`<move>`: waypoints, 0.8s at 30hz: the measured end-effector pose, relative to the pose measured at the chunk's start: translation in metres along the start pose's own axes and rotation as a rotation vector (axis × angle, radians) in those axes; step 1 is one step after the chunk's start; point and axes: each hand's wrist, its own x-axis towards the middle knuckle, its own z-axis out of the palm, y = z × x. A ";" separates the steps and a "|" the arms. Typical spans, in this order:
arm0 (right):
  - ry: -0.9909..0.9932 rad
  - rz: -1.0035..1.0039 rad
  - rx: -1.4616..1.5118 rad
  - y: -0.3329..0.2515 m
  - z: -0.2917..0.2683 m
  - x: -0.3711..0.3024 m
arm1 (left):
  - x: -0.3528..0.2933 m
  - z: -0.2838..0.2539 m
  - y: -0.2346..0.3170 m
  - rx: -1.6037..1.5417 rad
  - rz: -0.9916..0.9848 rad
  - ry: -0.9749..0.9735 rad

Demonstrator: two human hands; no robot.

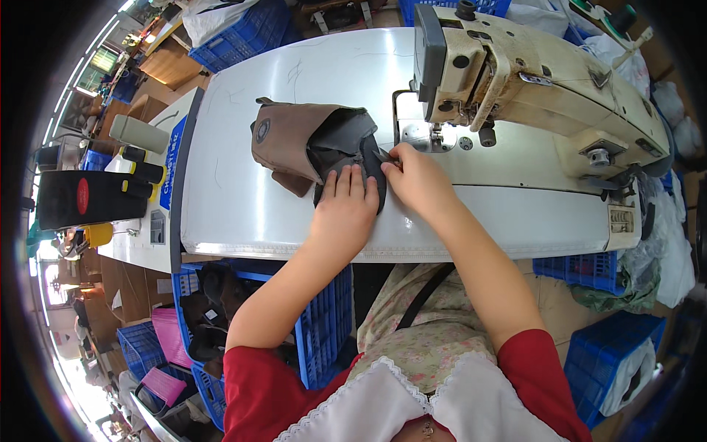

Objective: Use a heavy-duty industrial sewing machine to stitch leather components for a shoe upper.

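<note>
A brown boot upper (289, 140) with a dark grey lining lies on its side on the white sewing table (294, 228). A round dark badge (262, 131) shows near its left end, and its opening faces right. My left hand (345, 202) rests flat on the dark edge of the upper, fingers stretched out side by side. Just right of it, my right hand (416, 180) is closed in a pinch at the same edge. A small greyish pointed piece shows at its fingertips; I cannot tell whether it is a tool or part of the upper.
A cream sewing machine (545, 74) stands at the right, its needle area (442, 136) close beyond my right hand. Black thread cones (140, 171) and a black box (88, 200) are at the left. Blue crates (324, 324) holding dark pieces stand below the table's front edge.
</note>
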 end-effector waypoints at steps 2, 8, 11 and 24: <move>-0.010 0.001 0.010 -0.003 0.001 0.004 | 0.000 0.002 0.001 0.005 -0.015 0.027; -0.022 0.035 0.053 -0.017 0.007 0.008 | 0.003 0.003 0.002 0.024 -0.015 0.046; -0.032 0.073 0.075 -0.018 0.007 0.010 | 0.003 0.004 0.002 0.010 -0.003 0.074; 0.212 -0.003 0.083 -0.016 -0.019 -0.006 | 0.000 -0.009 -0.008 -0.142 -0.092 0.101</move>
